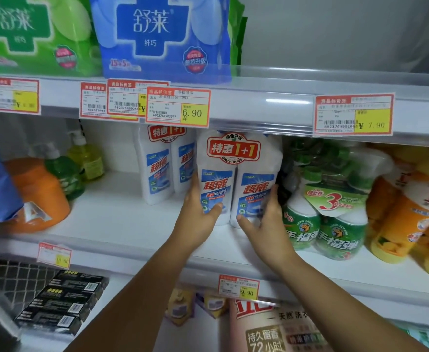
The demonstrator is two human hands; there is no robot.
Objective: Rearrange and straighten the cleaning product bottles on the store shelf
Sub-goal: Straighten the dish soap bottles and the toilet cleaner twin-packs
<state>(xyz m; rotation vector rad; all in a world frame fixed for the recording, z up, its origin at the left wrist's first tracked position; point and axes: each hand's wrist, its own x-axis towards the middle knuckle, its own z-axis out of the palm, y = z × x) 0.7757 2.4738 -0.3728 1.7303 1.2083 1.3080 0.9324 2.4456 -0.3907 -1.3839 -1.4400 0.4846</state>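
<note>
A shrink-wrapped twin pack of white cleaner bottles with a red "1+1" label stands upright near the front of the middle shelf. My left hand grips its left bottle low down, thumb across the blue label. My right hand grips the right bottle from the right side, thumb on the front near the base. A second twin pack of the same cleaner stands behind and to the left, apart from both hands.
Green spray bottle pack stands right beside the held pack, orange-yellow bottles further right. An orange jug, green and yellow pump bottles stand at left. Price tags line the upper shelf edge.
</note>
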